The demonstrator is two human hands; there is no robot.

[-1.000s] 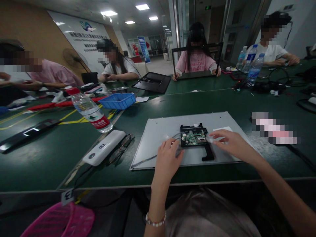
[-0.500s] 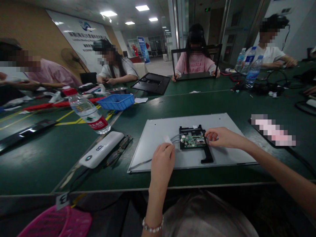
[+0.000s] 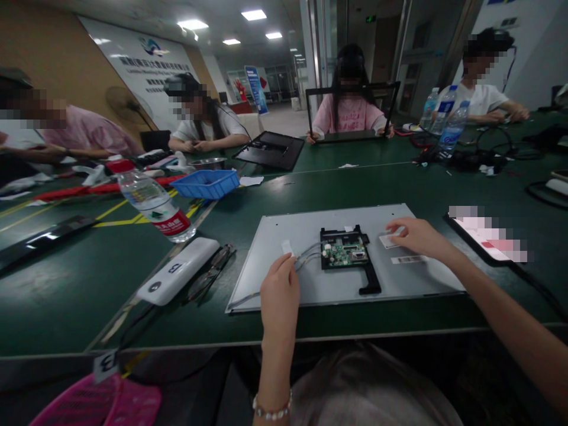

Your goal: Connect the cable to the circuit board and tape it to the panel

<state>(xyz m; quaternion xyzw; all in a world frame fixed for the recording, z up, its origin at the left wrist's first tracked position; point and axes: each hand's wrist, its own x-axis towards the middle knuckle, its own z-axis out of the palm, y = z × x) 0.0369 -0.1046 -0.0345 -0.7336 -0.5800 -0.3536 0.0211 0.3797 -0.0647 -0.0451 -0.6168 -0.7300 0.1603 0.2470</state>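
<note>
Fingers (image 3: 287, 264) of the left hand (image 3: 279, 296) are pressed together, apparently pinching a small translucent white strip (image 3: 287, 247); both have shifted toward the left edge of the flat light-grey panel (image 3: 257, 260). Grey cables (image 3: 309, 258) now show more fully. The right hand (image 3: 421, 239) has withdrawn from the black plastic bracket (image 3: 371, 277) toward the panel's right edge, its fingers parted above a white label (image 3: 389, 241); contact cannot be determined. The green circuit board (image 3: 346, 254) sits in the bracket, mid-panel, on the dark green table (image 3: 310, 189), with both hands clear of it.
</note>
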